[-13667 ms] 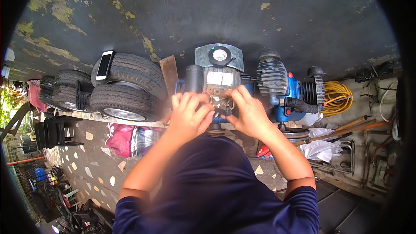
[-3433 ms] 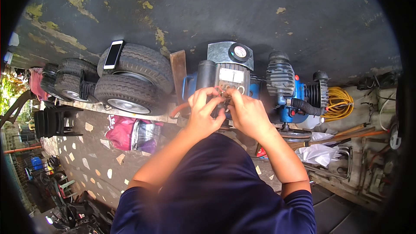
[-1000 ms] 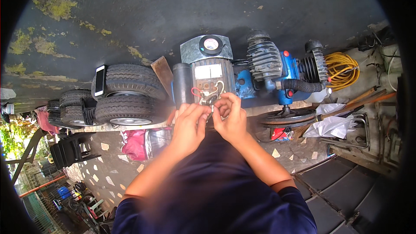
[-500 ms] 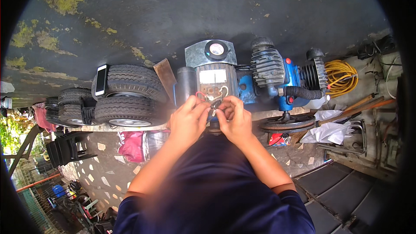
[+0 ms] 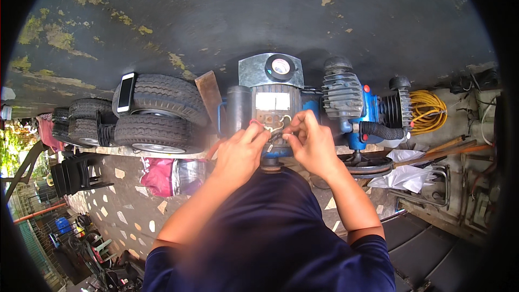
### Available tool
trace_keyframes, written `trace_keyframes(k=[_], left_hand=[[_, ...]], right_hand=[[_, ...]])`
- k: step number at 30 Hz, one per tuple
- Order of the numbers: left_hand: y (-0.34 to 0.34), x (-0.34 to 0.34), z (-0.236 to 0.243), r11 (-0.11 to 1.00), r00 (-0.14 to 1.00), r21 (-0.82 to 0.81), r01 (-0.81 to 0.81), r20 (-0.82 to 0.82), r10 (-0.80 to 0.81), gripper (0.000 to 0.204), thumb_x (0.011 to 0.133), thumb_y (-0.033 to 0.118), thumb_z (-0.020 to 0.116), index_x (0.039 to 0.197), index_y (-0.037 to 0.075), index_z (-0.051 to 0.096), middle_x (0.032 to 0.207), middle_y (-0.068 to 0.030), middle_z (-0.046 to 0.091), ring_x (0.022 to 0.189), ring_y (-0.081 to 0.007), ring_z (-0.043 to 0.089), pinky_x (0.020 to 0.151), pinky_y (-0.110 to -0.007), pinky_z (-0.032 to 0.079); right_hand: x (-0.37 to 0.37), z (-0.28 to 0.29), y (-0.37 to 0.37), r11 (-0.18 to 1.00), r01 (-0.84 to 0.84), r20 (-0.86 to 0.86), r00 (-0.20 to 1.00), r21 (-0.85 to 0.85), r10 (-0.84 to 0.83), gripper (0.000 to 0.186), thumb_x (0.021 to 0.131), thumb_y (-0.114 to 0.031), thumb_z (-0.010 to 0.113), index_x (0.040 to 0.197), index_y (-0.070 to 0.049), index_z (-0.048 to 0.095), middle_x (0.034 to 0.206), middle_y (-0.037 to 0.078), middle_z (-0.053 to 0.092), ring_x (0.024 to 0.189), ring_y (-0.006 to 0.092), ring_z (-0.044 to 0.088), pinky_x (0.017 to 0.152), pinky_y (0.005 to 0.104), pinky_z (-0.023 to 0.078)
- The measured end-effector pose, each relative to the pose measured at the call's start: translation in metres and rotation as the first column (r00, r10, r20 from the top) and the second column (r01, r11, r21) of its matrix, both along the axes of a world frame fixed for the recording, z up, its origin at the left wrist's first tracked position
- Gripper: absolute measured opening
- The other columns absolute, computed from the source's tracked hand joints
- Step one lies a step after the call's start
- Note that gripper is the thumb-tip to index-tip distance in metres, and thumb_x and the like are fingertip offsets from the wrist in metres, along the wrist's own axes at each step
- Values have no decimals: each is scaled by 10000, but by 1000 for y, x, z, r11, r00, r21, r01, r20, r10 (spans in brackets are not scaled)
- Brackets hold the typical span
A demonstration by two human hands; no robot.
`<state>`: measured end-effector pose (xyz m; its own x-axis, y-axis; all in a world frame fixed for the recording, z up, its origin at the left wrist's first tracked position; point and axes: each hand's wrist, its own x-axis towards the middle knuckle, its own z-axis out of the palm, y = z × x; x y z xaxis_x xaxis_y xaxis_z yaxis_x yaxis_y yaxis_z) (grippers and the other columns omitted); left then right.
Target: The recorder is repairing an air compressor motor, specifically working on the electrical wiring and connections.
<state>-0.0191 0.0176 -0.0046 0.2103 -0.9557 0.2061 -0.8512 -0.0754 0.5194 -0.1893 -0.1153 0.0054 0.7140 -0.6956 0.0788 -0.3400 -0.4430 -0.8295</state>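
Both hands work at the open wiring area of an electric motor (image 5: 274, 91) on an air compressor. My left hand (image 5: 241, 154) is closed in a pinch at the left of the wires, its fingertips at a dark wire (image 5: 277, 136). My right hand (image 5: 313, 143) pinches the same dark wire from the right. A white wire (image 5: 285, 120) loops up beside the right fingertips, and a red wire (image 5: 255, 123) curves over the left fingers. The fingers partly hide the wire ends. A roll of black tape (image 5: 280, 66) lies on the metal cover above the motor.
The blue compressor pump (image 5: 346, 97) with a black pulley wheel (image 5: 367, 167) stands right of the motor. At left, a phone (image 5: 126, 93) rests against stacked tyres (image 5: 165, 94). A coiled yellow hose (image 5: 428, 111) hangs at right, near wooden handles (image 5: 427, 154) and white plastic (image 5: 405, 176).
My right hand has moved slightly right and up, and the hands are a little farther apart. The whole view has shifted slightly.
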Motion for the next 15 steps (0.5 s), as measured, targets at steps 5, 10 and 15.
trace_keyframes(k=[5,10,15], left_hand=[[0,-2,-1,1000,1000,3,2,20,-2,176,925,66,742,1089,131,748,1028,-35,664,876,-272,746,670,-429,602],[5,-7,-13,984,993,-136,-113,-44,108,141,917,71,772,1049,113,747,995,-42,654,762,-267,725,618,-408,580],[6,-12,-19,974,992,-198,-113,27,120,149,916,77,777,1060,81,741,994,-48,657,763,-264,719,628,-411,576]], right_hand=[[6,6,-21,982,-151,-43,988,-114,147,365,891,15,792,1125,-54,520,903,98,776,646,252,718,603,351,537],[14,11,-36,867,-396,-140,918,-303,370,218,857,18,752,1012,-60,619,898,108,762,799,325,754,644,445,581],[13,3,-43,797,-444,-153,894,-409,420,221,833,13,739,1017,-91,672,813,66,714,771,300,721,622,435,572]])
